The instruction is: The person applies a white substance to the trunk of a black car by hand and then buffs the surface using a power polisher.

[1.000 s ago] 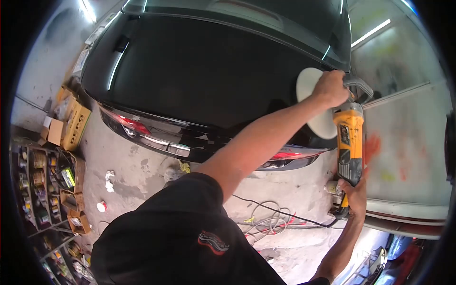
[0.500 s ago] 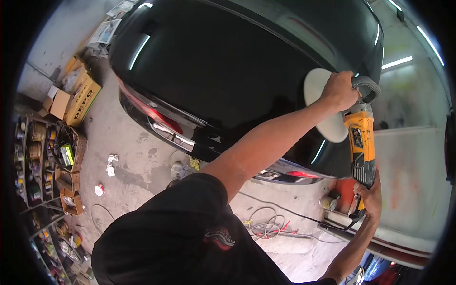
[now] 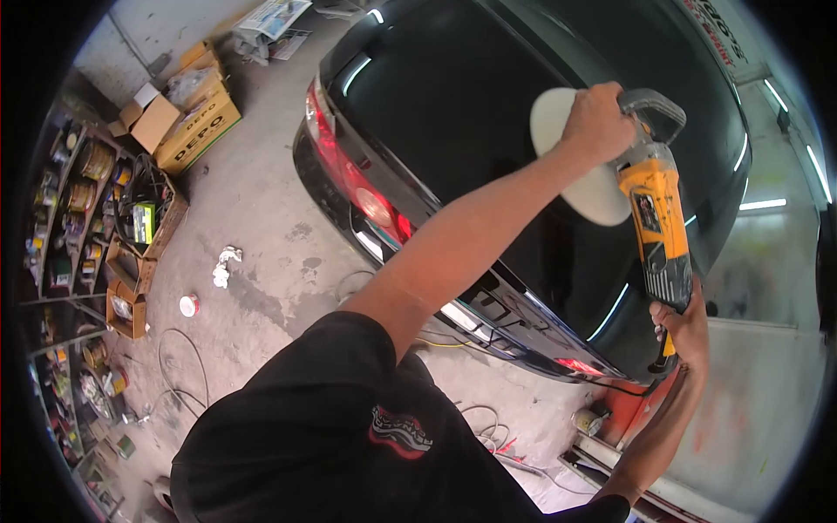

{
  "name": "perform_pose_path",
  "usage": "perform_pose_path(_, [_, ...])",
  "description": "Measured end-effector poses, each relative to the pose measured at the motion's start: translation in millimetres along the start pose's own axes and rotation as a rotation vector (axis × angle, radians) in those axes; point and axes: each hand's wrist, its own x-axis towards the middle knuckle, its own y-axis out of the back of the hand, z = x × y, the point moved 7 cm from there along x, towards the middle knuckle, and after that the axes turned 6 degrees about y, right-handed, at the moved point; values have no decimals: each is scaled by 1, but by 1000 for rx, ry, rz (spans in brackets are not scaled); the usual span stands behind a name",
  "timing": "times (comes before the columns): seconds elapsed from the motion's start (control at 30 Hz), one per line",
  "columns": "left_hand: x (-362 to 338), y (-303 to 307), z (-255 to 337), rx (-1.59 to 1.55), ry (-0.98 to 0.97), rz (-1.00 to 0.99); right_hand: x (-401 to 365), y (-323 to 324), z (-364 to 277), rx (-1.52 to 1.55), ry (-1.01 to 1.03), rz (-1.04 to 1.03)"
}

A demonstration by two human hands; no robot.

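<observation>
My left hand [image 3: 597, 122] grips the loop handle at the head of a yellow and black polisher [image 3: 658, 227]. My right hand [image 3: 680, 327] holds the rear grip of the tool, near its cord. The round white pad [image 3: 593, 200] lies flat against the glossy black boot lid of a car [image 3: 471, 96]. My left forearm crosses over the car's rear edge and its red tail light [image 3: 366, 200]. My black shirt fills the bottom of the view.
Cardboard boxes [image 3: 196, 131] stand on the concrete floor at upper left. Shelves of cans [image 3: 70, 200] line the left side. A crumpled rag [image 3: 225, 266], a small round tin [image 3: 188, 305] and loose cables [image 3: 484, 423] lie on the floor. A white panel [image 3: 758, 392] stands at the right.
My view has swung, so the car's rear now runs diagonally. Both hands have kept their grip, and the polisher pad has slid a little up and left on the black lid.
</observation>
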Motion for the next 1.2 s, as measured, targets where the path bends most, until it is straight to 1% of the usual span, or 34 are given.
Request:
perform_pose_path(0.13, [40,55,-13,72,-44,114,52,-34,-31,23,64,-105])
perform_pose_path(0.2, [47,80,-14,113,-54,163,65,-50,-48,-17,82,-137])
perform_pose_path(0.27, [50,103,-10,160,-42,207,72,-65,-56,16,103,-159])
perform_pose_path(0.3, [47,108,-9,161,-78,264,74,-68,-56,16,106,-167])
perform_pose_path(0.4, [51,121,-9,191,-34,258,81,-76,-65,26,96,-182])
perform_pose_path(0.5, [48,126,-10,141,15,230,84,-71,-70,-6,89,-189])
perform_pose_path(0.63, [38,137,-1,144,62,230,79,-63,-78,-66,4,-213])
perform_pose_path(0.7, [34,134,-7,66,89,193,80,-61,-74,-76,-18,-226])
perform_pose_path(0.73, [21,130,0,72,88,174,64,-55,-69,-74,-34,-201])
perform_pose_path(0.77, [2,110,4,18,126,111,48,-39,-47,-63,-49,-174])
perform_pose_path(0.8, [-21,81,9,-16,125,73,29,-16,-16,-49,-65,-146])
perform_pose_path(0.83, [-33,60,9,-58,73,81,18,-2,3,-32,-73,-136])
perform_pose_path(0.87, [-52,27,7,-12,64,47,4,17,36,-8,-75,-124])
perform_pose_path(0.9, [-96,-26,4,-76,36,8,-26,47,95,32,-66,-100])
perform_pose_path(0.93, [-119,-52,8,-61,-23,32,-48,61,115,40,-75,-70])
perform_pose_path(0.97, [-125,-69,8,-110,48,-63,-59,69,120,42,-90,-46])
perform_pose_path(1.03, [-147,-105,15,-155,41,-95,-87,94,143,48,-127,0])
perform_pose_path(1.13, [-152,-144,18,-185,42,-123,-102,126,166,48,-179,35])
perform_pose_path(1.2, [-147,-149,11,-186,63,-131,-95,136,169,35,-194,25])
